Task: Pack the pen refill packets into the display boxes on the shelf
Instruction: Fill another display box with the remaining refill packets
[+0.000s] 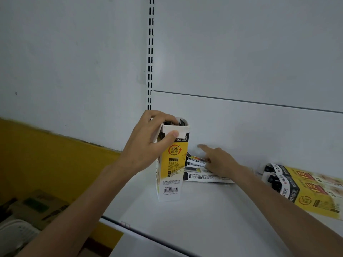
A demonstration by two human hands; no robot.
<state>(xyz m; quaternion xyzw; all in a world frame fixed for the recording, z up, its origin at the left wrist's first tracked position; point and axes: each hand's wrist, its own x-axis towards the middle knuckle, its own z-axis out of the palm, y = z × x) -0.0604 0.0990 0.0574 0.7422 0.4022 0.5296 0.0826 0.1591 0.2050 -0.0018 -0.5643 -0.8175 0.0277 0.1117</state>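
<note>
A tall yellow and white display box [171,164] stands upright on the white shelf [194,219], its top flaps open with dark packets showing inside. My left hand [146,143] grips the box near its top, thumb on the front flap. Just right of the box lie several pen refill packets [196,170] in a loose pile. My right hand [217,160] rests on that pile, index finger stretched out toward the back wall; whether it holds a packet is hidden by the blur.
Two more display boxes [304,190] lie flat at the shelf's right end. A slotted upright [150,52] runs up the white back panel. Below left, past the shelf edge, sit cardboard cartons [40,206] against a yellow wall.
</note>
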